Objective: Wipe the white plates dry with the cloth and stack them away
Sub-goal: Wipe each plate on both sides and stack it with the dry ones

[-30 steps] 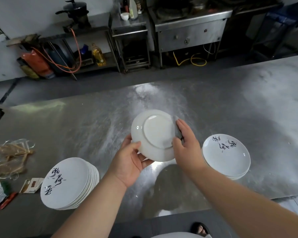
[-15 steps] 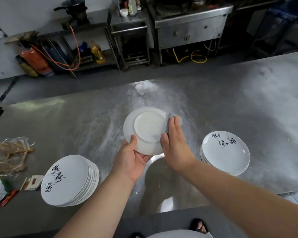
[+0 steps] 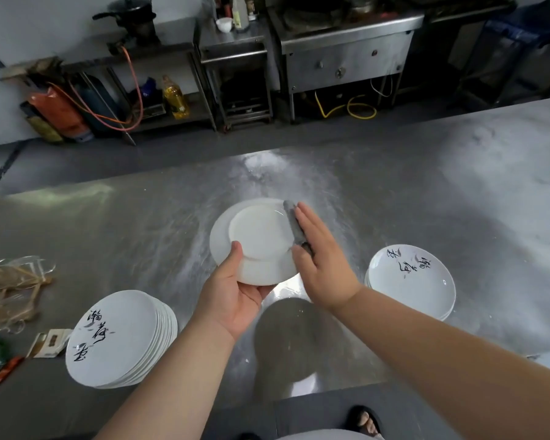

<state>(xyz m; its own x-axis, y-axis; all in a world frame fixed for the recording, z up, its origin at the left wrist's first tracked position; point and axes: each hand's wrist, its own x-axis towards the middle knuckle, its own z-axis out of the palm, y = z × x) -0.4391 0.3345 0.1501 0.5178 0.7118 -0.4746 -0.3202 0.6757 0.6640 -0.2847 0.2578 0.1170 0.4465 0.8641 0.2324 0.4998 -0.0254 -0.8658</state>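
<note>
While the left grip (image 3: 232, 295) clasps the upturned white plate (image 3: 256, 235), the right grip (image 3: 323, 262), fingers straight, should sweep the grey cloth (image 3: 294, 223) beneath it across the whole underside.

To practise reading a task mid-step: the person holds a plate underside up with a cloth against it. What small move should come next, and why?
Probably sweep the cloth leftward across the base. The right hand presses it flat on the right edge of the plate only, while the left hand grips the near rim.
</note>
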